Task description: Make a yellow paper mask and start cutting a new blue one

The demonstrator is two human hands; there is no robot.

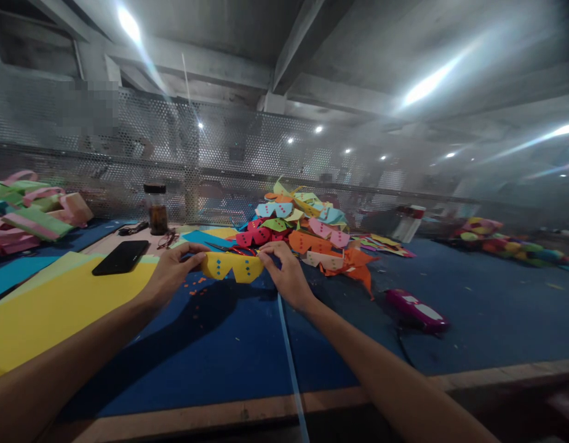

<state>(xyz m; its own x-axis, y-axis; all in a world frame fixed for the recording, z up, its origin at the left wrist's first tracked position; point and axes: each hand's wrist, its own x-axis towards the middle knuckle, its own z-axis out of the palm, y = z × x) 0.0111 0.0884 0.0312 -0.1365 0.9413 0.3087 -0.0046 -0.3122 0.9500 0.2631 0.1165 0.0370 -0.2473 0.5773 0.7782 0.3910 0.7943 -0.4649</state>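
Both hands share one thing, a yellow paper mask with small blue marks on either side of its nose notch, held on the near side of the heaped paper masks and a little to their left. The left hand has its thumb and forefinger drawn together in a narrow pinch on the mask's left end, the thumb lying along the near face. The right hand, directly on the near side of the heap, pinches the opposite end between bent fingers and thumb, just as narrowly; how its fingertips meet behind the paper cannot be told. The mask stretches between the two hands, its notch facing down. Between it and the heap, part of a red-handled tool shows, mostly hidden. Nearer than the heap and to its left, orange scraps dot the blue tabletop; farther left come a black phone and large yellow sheets, with a dark-lidded jar beyond the phone. A purple device lies to the heap's right, on the nearer side.
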